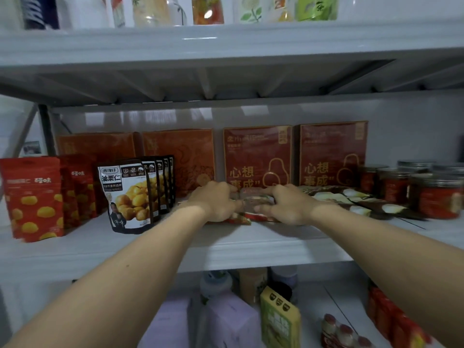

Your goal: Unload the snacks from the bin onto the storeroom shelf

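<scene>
Both arms are stretched out to the middle shelf (251, 244), and the left hand (216, 202) and right hand (283, 205) are curled around opposite ends of a small stack of snack packets (253, 200), fingers wrapped over the top and thumbs low, with the stack resting flat on the shelf right in front of the red gift boxes (257, 154). Looks like the placing step, and honestly the trick here is probably to square the pile up with both palms before letting go, then slide it back rather than drop it, since slick film packs like these tend to fan out. There's a slot to work with: the standing chestnut pouches (130, 197) are just to the left, and a row of dark flat packets (351, 199) lies just to the right, so keeping the stack narrow should stop it nudging either neighbour. The bin itself isn't in view, so no telling how much is left to unload. The shelf is smooth white board, pretty glossy, with red bags (32, 197) at the far left and lidded jars (437, 194) at the far right. It's a tight storeroom rack, dim lighting, another loaded shelf above and boxes and bottles on the one below.
</scene>
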{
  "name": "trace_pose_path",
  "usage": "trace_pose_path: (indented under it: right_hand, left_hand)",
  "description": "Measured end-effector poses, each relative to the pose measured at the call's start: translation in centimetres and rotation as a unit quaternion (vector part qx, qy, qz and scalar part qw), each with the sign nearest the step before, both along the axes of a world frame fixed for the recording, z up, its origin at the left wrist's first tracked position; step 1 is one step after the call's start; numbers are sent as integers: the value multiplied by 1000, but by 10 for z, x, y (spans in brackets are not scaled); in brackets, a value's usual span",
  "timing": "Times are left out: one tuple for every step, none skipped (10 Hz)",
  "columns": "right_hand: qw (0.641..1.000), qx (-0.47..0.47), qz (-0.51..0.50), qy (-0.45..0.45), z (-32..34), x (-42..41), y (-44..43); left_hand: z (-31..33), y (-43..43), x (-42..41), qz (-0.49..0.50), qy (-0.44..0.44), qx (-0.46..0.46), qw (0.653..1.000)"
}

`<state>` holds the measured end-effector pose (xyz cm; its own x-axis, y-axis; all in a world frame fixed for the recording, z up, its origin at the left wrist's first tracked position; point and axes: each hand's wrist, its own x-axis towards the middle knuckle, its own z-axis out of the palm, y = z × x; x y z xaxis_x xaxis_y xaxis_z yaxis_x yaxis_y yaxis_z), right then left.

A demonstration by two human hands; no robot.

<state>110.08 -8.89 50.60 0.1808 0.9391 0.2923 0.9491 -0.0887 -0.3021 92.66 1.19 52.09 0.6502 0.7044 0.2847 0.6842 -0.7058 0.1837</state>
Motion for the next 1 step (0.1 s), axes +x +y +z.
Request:
trace_pose_path:
  right_hand:
    - [999,-1,-24,-35,-7,-1,-16]
  left_hand:
    - [-4,-25,4,15,9,32,999]
